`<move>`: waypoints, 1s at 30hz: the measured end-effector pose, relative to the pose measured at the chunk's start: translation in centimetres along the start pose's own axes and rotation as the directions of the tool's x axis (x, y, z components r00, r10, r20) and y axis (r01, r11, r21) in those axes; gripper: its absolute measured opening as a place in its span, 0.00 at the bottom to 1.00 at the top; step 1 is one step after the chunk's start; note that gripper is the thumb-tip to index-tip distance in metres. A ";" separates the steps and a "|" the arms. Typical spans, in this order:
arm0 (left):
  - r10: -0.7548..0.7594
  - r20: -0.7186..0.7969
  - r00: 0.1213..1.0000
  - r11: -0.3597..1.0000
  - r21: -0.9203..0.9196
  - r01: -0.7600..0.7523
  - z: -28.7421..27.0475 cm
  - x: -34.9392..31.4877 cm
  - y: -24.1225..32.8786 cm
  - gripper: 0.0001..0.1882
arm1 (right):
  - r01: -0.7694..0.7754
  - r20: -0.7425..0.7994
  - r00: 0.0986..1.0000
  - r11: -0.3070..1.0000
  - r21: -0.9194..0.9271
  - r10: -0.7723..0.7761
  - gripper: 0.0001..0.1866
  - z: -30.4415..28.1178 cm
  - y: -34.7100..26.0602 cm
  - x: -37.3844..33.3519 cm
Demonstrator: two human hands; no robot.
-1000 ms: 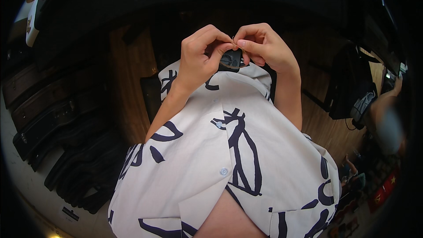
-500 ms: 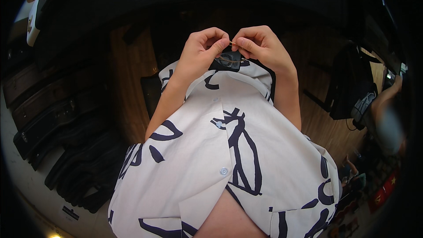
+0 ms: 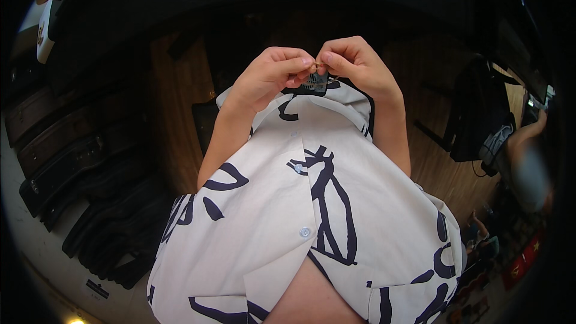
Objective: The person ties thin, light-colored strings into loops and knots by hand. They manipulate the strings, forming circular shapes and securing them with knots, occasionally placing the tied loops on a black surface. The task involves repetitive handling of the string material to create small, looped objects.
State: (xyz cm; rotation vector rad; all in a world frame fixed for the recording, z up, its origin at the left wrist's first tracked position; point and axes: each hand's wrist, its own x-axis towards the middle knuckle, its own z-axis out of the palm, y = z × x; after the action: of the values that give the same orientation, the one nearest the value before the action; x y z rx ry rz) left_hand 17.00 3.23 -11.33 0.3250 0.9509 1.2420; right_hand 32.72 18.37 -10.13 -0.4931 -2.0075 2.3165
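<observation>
Our left hand (image 3: 270, 77) and right hand (image 3: 359, 67) are meeting at the fingertips, far side of the lap, just left and right of each other. We are pinching a thin tan cord (image 3: 318, 64) between thumb and fingers on both sides; fingers are curling in, neither hand is spreading. Cord is sitting right between the two hands, with a strand hanging nearer, below the right one. Whether it is forming a knot, we cannot tell; too small. Just behind and below the fingers, a black device with a pale grille (image 3: 311, 83) is showing, partly hidden. We are wearing a white shirt with dark line shapes (image 3: 270, 210), filling the near middle. Dark long cases (image 3: 60, 144) are lying in rows at left, wooden floor (image 3: 438, 174) is showing on both sides, another person's arm (image 3: 529, 131) is reaching in at far right, and a red flag (image 3: 519, 266) is showing near right.
</observation>
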 end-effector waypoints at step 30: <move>0.435 -0.164 0.886 0.873 0.316 -0.370 1.8 2.4 1.8 0.05 | 0.099 -0.458 0.826 0.884 -0.457 -0.329 0.04 -0.5 -1.4 0.7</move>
State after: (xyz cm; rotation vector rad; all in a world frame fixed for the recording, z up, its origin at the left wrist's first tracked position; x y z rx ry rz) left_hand 17.23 6.53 -10.02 0.6383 1.3093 1.5557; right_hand 31.97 19.28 -8.93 -0.7647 -2.1114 1.4002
